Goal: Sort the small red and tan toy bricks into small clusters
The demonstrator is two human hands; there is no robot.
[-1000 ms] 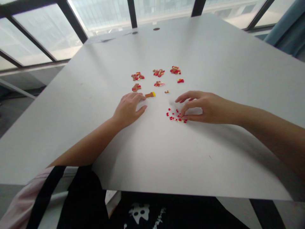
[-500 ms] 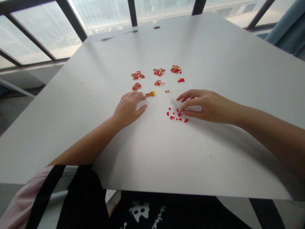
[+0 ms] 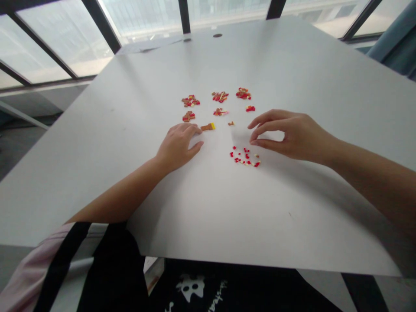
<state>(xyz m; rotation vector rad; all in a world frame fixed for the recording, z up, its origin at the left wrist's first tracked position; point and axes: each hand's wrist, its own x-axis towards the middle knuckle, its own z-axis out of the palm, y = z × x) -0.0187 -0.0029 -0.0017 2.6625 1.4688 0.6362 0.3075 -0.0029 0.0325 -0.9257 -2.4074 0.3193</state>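
Two hands over a grey tabletop (image 3: 292, 225): left hand (image 3: 177, 146) flat, fingers spread, beside an orange strip (image 3: 207, 127); right hand (image 3: 289, 134) pinched, contents indiscernible, above loose red pieces (image 3: 245, 157). Best practice, judged: lift single pieces vertically without scattering neighbours.

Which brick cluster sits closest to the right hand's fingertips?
The loose scatter of tiny red pieces, just below the right hand. The other piles lie farther up the table and mix brown with red.
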